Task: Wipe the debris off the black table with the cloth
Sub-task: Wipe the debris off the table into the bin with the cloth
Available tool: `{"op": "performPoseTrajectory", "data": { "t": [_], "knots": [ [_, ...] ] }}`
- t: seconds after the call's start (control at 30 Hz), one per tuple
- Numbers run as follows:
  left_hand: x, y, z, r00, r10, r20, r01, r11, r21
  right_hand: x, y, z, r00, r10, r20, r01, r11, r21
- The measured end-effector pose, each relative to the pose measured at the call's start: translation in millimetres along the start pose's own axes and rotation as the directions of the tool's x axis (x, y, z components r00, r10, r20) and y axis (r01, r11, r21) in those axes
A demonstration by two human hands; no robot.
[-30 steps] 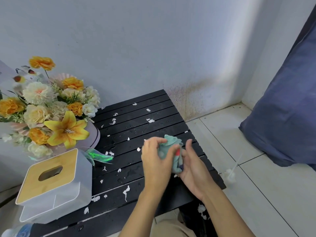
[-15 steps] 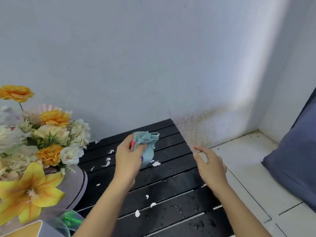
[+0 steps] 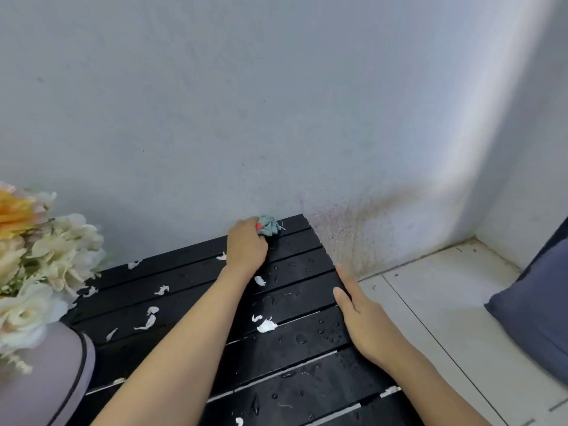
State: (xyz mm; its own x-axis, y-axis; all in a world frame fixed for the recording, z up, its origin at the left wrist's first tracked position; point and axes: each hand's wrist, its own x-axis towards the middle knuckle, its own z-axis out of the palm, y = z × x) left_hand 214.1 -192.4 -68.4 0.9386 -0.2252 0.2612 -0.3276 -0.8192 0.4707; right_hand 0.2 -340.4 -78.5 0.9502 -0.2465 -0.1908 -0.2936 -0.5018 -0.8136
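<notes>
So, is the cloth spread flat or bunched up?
Bunched up: the cloth is a crumpled wad gripped by the left hand.

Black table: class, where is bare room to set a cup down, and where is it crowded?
Free: the black table's near wet slats between left forearm and right hand, and the far corner beside the cloth. Crowded: the left side, scraps up to the flowers.

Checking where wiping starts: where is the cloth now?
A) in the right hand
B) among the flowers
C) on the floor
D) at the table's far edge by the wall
D: the left hand grips the cloth at the far edge of the table, against the wall.
</notes>
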Motion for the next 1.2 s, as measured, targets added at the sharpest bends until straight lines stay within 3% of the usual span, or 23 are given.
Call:
{"op": "performPoseTrajectory", "data": {
  "t": [0.13, 0.23, 0.33, 0.4, 0.43, 0.53, 0.63, 0.77, 0.87, 0.93, 1.0, 1.03, 1.07, 1.13, 1.2],
  "knots": [
    [-6, 19, 5, 0.999, 0.022, 0.025, -0.023, 0.998, 0.064, 3, 3, 2, 1.0, 0.002, -0.006, -0.002, 0.999, 0.038],
    [-39, 25, -5, 0.978, 0.186, 0.094, -0.184, 0.982, -0.034, 5, 7, 3, 1.0, 0.0, -0.005, 0.0, 0.999, 0.049],
    [-68, 28, -29, 0.869, 0.373, 0.324, -0.342, 0.927, -0.151, 5, 9, 5, 1.0, -0.001, -0.017, 0.002, 0.997, 0.073],
    [-55, 33, -51, 0.829, 0.378, 0.413, -0.309, 0.924, -0.225, 7, 10, 4, 1.0, -0.005, -0.014, 0.006, 0.994, 0.106],
    [-40, 34, -57, 0.868, 0.329, 0.371, -0.257, 0.938, -0.231, 7, 10, 4, 1.0, -0.012, -0.009, 0.013, 0.992, 0.125],
    [4, 23, -48, 0.99, 0.123, 0.067, -0.115, 0.987, -0.109, 8, 11, 4, 1.0, -0.024, 0.001, 0.023, 0.982, 0.187],
    [8, 24, -7, 0.991, 0.06, 0.122, -0.062, 0.998, 0.009, 9, 12, 4, 1.0, -0.023, -0.002, 0.022, 0.972, 0.236],
    [-7, 41, 13, 0.974, 0.16, 0.158, -0.158, 0.987, -0.027, 10, 12, 4, 1.0, -0.019, -0.001, 0.018, 0.963, 0.268],
    [-44, 50, -4, 0.906, 0.315, 0.283, -0.285, 0.948, -0.144, 12, 13, 4, 0.999, -0.032, 0.001, 0.03, 0.955, 0.294],
    [-65, 49, -24, 0.787, 0.446, 0.426, -0.375, 0.895, -0.243, 12, 13, 4, 0.999, -0.04, -0.009, 0.04, 0.949, 0.312],
    [-63, 46, -50, 0.697, 0.459, 0.551, -0.352, 0.888, -0.295, 11, 12, 4, 0.999, -0.036, -0.006, 0.036, 0.946, 0.322],
    [-52, 44, -59, 0.724, 0.416, 0.55, -0.299, 0.908, -0.292, 11, 12, 4, 0.999, -0.033, -0.001, 0.032, 0.946, 0.324],
    [-37, 41, -64, 0.802, 0.357, 0.479, -0.245, 0.928, -0.281, 11, 13, 3, 0.999, -0.032, 0.001, 0.03, 0.944, 0.328],
    [-2, 27, -55, 0.948, 0.196, 0.252, -0.153, 0.971, -0.183, 10, 13, 3, 0.999, -0.034, -0.003, 0.033, 0.944, 0.328],
    [12, 22, -34, 0.983, 0.073, 0.17, -0.06, 0.995, -0.081, 10, 12, 3, 1.0, -0.031, -0.006, 0.031, 0.951, 0.307]
  ]
}}
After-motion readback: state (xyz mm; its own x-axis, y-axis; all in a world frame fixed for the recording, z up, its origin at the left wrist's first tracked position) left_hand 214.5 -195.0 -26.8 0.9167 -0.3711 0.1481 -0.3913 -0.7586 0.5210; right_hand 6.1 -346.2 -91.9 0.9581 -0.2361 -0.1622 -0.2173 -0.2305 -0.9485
